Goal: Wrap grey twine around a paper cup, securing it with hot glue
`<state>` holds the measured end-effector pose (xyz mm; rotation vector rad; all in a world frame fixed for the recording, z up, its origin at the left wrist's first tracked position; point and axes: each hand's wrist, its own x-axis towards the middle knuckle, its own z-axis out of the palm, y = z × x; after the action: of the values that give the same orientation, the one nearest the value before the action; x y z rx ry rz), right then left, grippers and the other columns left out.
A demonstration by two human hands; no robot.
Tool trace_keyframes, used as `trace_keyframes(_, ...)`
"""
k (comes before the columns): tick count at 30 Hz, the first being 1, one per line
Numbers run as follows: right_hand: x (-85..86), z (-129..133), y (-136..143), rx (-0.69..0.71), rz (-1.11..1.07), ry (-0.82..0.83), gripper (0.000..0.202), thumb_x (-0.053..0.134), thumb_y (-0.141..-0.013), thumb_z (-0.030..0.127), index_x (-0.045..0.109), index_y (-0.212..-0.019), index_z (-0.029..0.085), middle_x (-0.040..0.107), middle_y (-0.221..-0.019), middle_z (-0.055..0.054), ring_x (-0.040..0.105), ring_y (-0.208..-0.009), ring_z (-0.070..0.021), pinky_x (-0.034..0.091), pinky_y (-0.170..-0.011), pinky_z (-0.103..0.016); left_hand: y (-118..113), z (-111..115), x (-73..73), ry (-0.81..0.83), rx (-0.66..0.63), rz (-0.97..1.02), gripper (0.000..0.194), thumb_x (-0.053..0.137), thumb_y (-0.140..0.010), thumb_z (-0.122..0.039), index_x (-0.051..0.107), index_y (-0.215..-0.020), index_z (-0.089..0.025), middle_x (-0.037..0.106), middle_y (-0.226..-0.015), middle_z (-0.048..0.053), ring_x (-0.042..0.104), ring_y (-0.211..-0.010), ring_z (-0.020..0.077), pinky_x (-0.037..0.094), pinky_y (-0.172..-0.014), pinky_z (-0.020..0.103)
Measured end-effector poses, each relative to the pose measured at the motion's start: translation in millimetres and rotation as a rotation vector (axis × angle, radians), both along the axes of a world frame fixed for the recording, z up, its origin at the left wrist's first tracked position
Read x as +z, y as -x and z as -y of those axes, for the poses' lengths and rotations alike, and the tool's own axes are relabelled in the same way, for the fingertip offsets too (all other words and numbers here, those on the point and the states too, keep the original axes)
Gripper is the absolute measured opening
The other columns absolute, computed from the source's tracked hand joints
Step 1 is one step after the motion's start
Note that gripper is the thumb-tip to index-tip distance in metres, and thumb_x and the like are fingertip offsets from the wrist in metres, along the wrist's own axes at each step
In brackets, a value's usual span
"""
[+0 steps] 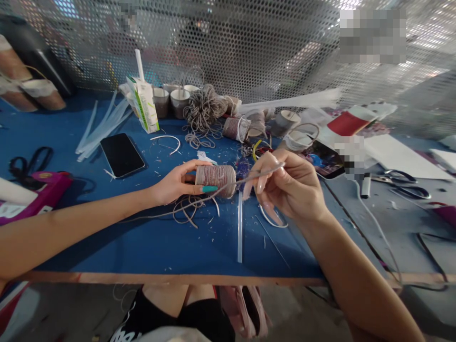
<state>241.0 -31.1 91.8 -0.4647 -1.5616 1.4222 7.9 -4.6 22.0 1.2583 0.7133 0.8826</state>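
Note:
My left hand (174,184) is wrapped round a small cup-like cylinder (215,176) wound with grey and reddish cord, lying on its side just above the blue table. A teal thumbnail shows along its near edge. Between thumb and fingers, my right hand (285,183) pinches a grey cord (245,179) near its end. The cord crosses in front of the wound cylinder and trails off to the lower left. Beneath the cylinder lie loose loops of cord (185,213). A clear glue stick (240,232) is on the table between the hands.
A phone (123,155), a drink carton (144,102) and a magenta glue gun (39,192) stand or lie left. Behind are a tangled cord bundle (206,107) and several wrapped cups. Scissors (402,180) and a tablet (324,159) lie right. Perforated metal mesh (228,52) closes the back.

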Motion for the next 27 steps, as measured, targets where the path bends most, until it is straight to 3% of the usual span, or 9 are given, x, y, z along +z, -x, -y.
trace_keyframes(11, -2.0, -8, 1, -0.137, 0.05, 0.036, 0.017, 0.074, -0.084, 0.041, 0.069, -0.074, 0.029, 0.07, -0.071, 0.001, 0.053, -0.039, -0.0095, 0.039, -0.026, -0.023, 2, -1, -9.0, -0.039, -0.064, 0.003, 0.059, 0.085, -0.066, -0.017, 0.061, -0.119, -0.025, 0.065, -0.115, 0.003, 0.065, -0.093, 0.0158, 0.059, -0.078, 0.03)
trace_keyframes(14, -3.9, -9, 0, -0.129, 0.057, 0.03, 0.017, 0.073, -0.085, 0.041, 0.068, -0.075, 0.028, 0.071, -0.072, 0.001, 0.054, -0.04, -0.0093, 0.041, -0.028, -0.022, 2, 0, -7.5, -0.06, -0.071, 0.005, 0.058, 0.085, -0.067, -0.017, 0.062, -0.119, -0.024, 0.066, -0.11, 0.003, 0.065, -0.095, 0.0163, 0.06, -0.08, 0.031)
trace_keyframes(20, -7.3, -11, 1, -0.097, 0.026, 0.02, 0.013, 0.07, -0.089, 0.035, 0.069, -0.079, 0.027, 0.07, -0.073, 0.003, 0.056, -0.041, -0.0076, 0.044, -0.03, -0.02, 3, 2, -7.4, -0.095, -0.054, -0.025, 0.058, 0.087, -0.064, -0.017, 0.065, -0.117, -0.025, 0.062, -0.123, 0.004, 0.064, -0.092, 0.0144, 0.06, -0.074, 0.026)
trace_keyframes(27, -8.5, -16, 2, -0.089, 0.013, 0.056, 0.023, 0.074, -0.086, 0.038, 0.062, -0.076, 0.021, 0.07, -0.071, 0.003, 0.057, -0.039, -0.0068, 0.044, -0.029, -0.017, 4, 4, -11.4, -0.1, -0.12, -0.04, 0.064, 0.086, -0.065, -0.017, 0.062, -0.124, -0.026, 0.068, -0.113, 0.004, 0.067, -0.098, 0.0194, 0.06, -0.083, 0.034)
